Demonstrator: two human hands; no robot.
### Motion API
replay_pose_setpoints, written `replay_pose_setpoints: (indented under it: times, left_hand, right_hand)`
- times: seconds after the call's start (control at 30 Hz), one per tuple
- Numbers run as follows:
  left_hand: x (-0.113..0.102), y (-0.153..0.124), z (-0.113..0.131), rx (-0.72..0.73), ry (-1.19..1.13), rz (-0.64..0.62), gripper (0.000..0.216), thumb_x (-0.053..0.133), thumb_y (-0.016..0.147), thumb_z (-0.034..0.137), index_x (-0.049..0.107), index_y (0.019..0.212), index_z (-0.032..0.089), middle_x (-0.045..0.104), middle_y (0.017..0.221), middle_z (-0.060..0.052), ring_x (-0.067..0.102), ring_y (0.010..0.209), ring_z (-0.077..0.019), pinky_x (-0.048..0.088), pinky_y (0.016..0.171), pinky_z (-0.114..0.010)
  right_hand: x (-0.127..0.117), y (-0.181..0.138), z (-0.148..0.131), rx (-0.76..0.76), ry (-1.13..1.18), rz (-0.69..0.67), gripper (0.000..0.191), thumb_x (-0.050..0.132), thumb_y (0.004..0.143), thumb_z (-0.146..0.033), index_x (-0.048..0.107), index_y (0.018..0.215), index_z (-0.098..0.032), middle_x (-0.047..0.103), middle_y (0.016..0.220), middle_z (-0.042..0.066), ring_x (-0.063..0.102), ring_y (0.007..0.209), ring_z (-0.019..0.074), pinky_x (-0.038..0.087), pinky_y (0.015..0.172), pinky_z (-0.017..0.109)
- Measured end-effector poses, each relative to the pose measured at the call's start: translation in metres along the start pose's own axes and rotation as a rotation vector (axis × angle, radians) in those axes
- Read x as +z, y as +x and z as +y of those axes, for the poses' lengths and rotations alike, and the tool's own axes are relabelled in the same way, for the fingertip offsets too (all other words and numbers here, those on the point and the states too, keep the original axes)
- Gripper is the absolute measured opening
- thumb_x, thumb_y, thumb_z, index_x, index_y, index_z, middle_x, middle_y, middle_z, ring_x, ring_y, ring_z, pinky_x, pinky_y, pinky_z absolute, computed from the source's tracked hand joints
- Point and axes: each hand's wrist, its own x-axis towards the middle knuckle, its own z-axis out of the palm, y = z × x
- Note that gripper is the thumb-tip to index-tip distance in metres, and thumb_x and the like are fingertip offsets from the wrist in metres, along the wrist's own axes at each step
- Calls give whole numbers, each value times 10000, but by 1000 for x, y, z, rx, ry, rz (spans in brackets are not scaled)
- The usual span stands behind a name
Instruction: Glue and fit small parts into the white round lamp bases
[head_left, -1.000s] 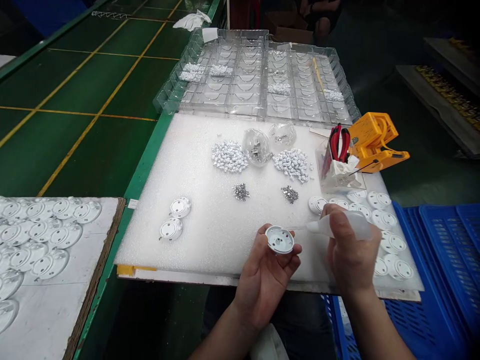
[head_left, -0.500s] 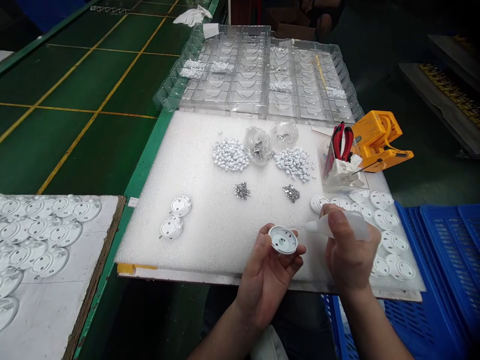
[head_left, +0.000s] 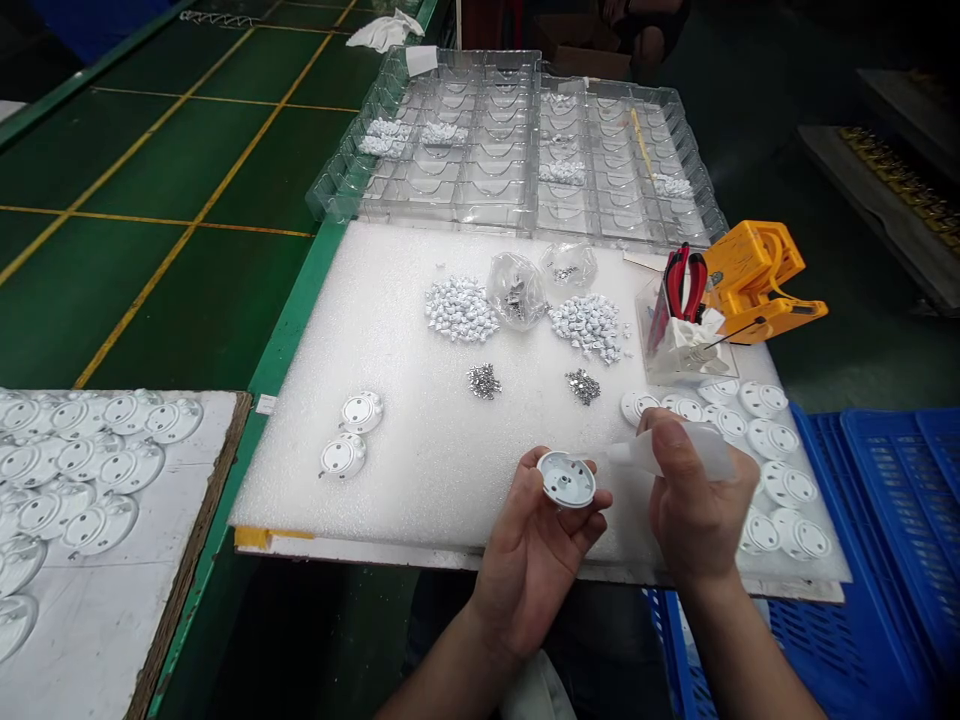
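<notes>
My left hand (head_left: 529,555) holds a round white plastic cap (head_left: 567,479) by its rim, hollow side up, above the near edge of the white foam sheet (head_left: 420,400). My right hand (head_left: 694,505) is wrapped round a translucent squeeze bottle (head_left: 675,450). The bottle's nozzle points left and reaches the cap's rim. Several more white caps (head_left: 765,440) lie on the foam just behind and right of my right hand. Two white caps (head_left: 351,435) lie to the left on the foam.
Heaps of small white parts (head_left: 459,308) and metal bits (head_left: 483,381) lie mid-sheet, with clear bags (head_left: 514,290). Clear trays (head_left: 517,150) stand behind. An orange tool (head_left: 757,280) and red pliers (head_left: 684,283) are at right. Blue crates (head_left: 877,520) sit lower right; a board of caps (head_left: 75,470) sits left.
The view has shifted slightly. My left hand has brought the cap a little to the right, and the bottle's nozzle has closed in on the cap's rim.
</notes>
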Motion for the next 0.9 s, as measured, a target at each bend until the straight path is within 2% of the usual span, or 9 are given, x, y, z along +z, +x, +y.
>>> replay_pose_setpoints:
  times: [0.23,0.43,0.57,0.7,0.8,0.9]
  left_hand:
    - [1,0,1,-3,-10,-12,390,884,786,344,608,1033,225,796,1016,-56,775,834,-161,557,788,-236]
    - [1,0,1,-1,-20,0,412,898,771,339,606,1039,224,802,991,-60,780,827,-168,569,779,-237]
    - [2,-1,1,-2,-22,7,388,897,773,325,622,1022,214,802,994,-65,783,818,-171,576,771,-239]
    - [3,0,2,-4,-29,1,365,893,782,326,640,1018,211,804,998,-70,788,822,-174,580,769,-241]
    - [1,0,2,-9,-36,-8,365,894,782,330,643,1019,213,806,1008,-76,790,822,-172,580,776,-241]
    - [0,0,1,-6,-36,-28,376,895,780,338,640,1028,216,807,1004,-75,790,815,-172,578,782,-245]
  right_hand:
    - [-1,-1,-1,25,21,0,451,697,914,-502,512,618,-217,400,561,-38,426,546,131,314,541,311]
    - [0,-2,-2,28,57,-17,487,708,909,-493,461,594,-214,366,560,-50,365,521,109,283,529,313]
    - [0,-1,-1,71,52,20,467,721,887,-526,515,616,-206,401,564,-47,391,532,114,294,541,309]
    - [4,4,-10,128,233,54,452,735,861,-565,558,650,-207,431,605,-36,412,579,126,323,567,303]
    - [4,13,-19,218,396,-21,449,707,855,-632,595,720,-219,469,649,-30,417,591,130,345,566,292]
    - [4,26,-23,244,335,-235,425,656,877,-656,665,822,-235,597,756,1,506,657,155,414,621,306]
